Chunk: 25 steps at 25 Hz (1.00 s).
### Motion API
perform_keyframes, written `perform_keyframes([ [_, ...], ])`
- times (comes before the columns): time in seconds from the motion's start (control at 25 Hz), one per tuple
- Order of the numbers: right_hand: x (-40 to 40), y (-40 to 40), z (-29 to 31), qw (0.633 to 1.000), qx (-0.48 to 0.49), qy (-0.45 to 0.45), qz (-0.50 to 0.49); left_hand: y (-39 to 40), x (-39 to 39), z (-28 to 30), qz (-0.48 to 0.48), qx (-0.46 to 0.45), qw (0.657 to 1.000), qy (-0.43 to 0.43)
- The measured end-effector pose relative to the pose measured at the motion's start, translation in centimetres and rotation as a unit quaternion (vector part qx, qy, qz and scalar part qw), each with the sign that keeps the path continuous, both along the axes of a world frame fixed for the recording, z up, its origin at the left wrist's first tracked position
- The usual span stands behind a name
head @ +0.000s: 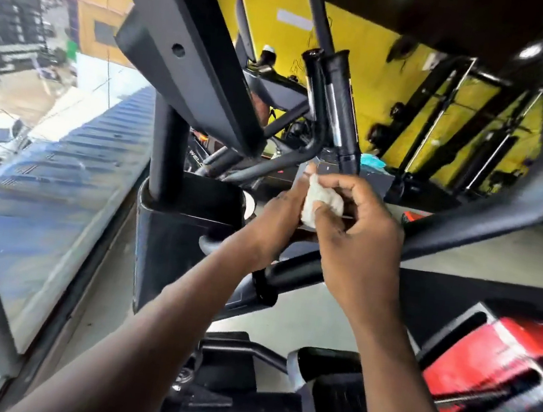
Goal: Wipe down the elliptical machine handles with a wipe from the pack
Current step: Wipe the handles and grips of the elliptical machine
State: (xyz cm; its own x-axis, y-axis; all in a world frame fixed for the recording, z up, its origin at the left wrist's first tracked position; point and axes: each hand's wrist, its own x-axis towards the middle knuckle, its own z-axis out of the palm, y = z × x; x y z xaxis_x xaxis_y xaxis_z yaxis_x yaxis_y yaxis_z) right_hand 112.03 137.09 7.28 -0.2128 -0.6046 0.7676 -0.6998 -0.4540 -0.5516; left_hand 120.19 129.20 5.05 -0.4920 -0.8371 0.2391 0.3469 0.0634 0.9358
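Note:
A crumpled white wipe point(319, 202) sits between both hands at the centre of the view. My left hand point(275, 220) holds it from the left and my right hand point(359, 238) pinches it from the right with thumb and fingers. Just behind the hands an upright black handle point(342, 101) of the elliptical rises, its lower end right above the wipe. A thick curved dark handle bar point(520, 190) sweeps from the upper right down past my right hand. The wipe pack is not in sight.
The machine's black console frame point(186, 56) and post point(163, 150) fill the upper left. A black foot pedal point(334, 397) and red housing point(498, 360) lie below right. A large window point(45, 158) runs along the left; yellow wall and weight racks point(463, 127) stand behind.

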Motion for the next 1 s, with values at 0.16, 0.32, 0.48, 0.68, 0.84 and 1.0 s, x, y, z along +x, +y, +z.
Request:
perform_keyframes([
  [0.16, -1.4, 1.9, -1.0, 0.977, -0.092, 0.098, -0.167, -2.1, -0.9, -1.0, -0.114, 0.016, 0.989, -0.089],
  [0.32, -1.6, 1.5, -3.1, 0.924, -0.145, 0.132, -0.329, -2.8, -2.2, -0.8, -0.231, 0.039, 0.968, -0.086],
  [0.48, 4.4, 0.1, -9.3, 0.919, -0.090, 0.176, -0.340, -3.1, -1.3, -0.8, -0.339, 0.102, 0.933, -0.060],
  [0.68, 2.5, 1.3, -6.5, 0.894, -0.062, 0.237, -0.374, -3.5, -1.1, -0.9, -0.379, 0.117, 0.916, -0.054],
  [0.84, 1.0, 0.5, -3.6, 0.814, -0.028, 0.226, -0.534, -3.8, -1.3, -1.3, -0.366, 0.117, 0.921, -0.055],
  [1.0, 4.9, 0.8, -9.3, 0.862, 0.015, 0.322, -0.391, -4.0, -1.5, -1.8, -0.365, 0.086, 0.925, -0.060],
])
